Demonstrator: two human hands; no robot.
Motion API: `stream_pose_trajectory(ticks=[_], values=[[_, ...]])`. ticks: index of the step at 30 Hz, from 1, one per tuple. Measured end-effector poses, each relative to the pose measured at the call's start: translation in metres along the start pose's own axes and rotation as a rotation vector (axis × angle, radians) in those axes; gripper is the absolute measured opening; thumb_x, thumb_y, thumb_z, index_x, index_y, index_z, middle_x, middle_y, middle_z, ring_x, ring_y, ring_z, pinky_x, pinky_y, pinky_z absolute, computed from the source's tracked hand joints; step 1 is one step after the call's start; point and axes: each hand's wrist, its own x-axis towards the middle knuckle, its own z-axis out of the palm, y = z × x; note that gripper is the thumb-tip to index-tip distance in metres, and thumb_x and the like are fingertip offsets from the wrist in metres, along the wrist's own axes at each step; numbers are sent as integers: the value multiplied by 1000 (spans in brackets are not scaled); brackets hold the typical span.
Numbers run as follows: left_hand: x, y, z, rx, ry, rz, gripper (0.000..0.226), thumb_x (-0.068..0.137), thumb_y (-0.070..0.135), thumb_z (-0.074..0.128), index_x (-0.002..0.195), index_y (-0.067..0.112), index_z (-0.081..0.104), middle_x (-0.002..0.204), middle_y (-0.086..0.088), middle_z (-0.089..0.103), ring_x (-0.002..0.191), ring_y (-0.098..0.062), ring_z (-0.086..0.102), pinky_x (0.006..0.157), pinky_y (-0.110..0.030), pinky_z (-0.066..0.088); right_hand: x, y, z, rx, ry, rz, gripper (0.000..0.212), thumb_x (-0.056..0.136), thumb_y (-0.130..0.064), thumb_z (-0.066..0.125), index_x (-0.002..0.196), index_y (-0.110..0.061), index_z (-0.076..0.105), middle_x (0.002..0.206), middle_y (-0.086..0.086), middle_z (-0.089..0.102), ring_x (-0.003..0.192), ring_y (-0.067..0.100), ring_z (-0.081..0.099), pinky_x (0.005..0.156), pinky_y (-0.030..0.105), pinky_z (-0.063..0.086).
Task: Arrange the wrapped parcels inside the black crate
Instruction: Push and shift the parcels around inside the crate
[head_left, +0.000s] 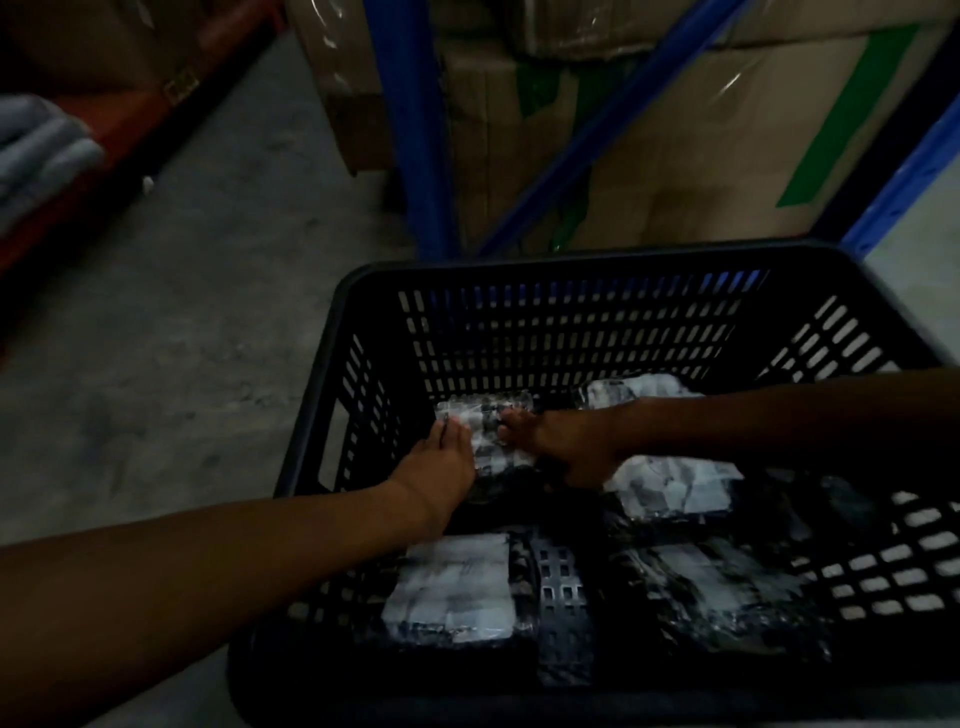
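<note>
A black slotted crate (566, 260) fills the lower right of the head view. Several parcels wrapped in clear plastic lie on its floor. Both hands are inside it at the far left corner, on one parcel (488, 415). My left hand (441, 467) grips that parcel's left side and my right hand (566, 441) grips its right side. Other parcels lie at the near left (452, 587), the near right (722, 587), the middle right (675, 483) and the far right (628, 389), the last partly behind my right forearm.
The crate stands on a grey concrete floor (182, 338). Just behind it rise blue rack uprights (415, 130) with large cardboard boxes (701, 145). An orange rack beam (104, 156) runs along the left, with grey wrapped goods (36, 145) on it.
</note>
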Motion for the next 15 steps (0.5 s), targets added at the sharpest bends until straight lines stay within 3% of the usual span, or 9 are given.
stream_pose_trajectory(ticks=[2,4,8,10,13,15], values=[[-8,-10,-19,-218,58,-1,81,84,8,66,153,-2,25,156,-24,31,144,-37,35,114,-35,39,-10,3,-14,137,67,-5,75,86,-28,65,148,-7,28,151,19,39,131,32,47,105,34,41],[-20,-26,-42,-441,89,-8,59,78,16,73,134,8,55,131,-13,61,118,-28,63,90,-24,51,-15,1,-23,291,125,32,57,85,-23,64,138,-11,46,124,14,62,109,28,62,88,33,52],[-44,-54,-77,-746,166,-94,40,72,43,74,97,11,74,94,-7,73,86,-20,69,69,-30,56,-23,11,-49,736,292,146,31,93,-6,50,122,-1,60,96,12,63,72,12,55,59,12,44],[-52,-55,-86,-1118,189,-227,38,76,50,65,89,15,72,87,-3,71,75,-14,64,57,-24,47,-28,24,-59,1077,313,181,28,96,-9,46,118,0,60,95,11,60,75,13,55,63,16,45],[-47,-55,-87,-1636,225,-399,58,78,56,55,112,10,67,112,-9,73,85,-20,67,62,-25,50,-33,36,-64,1576,277,253,30,89,-26,50,111,-8,61,112,15,63,95,26,61,81,34,48],[-43,-57,-82,-1831,222,-459,79,79,62,53,138,9,52,128,-10,66,103,-27,68,76,-32,56,-36,32,-65,1710,301,287,39,90,-39,55,114,-9,64,109,9,73,96,24,69,85,34,53]])
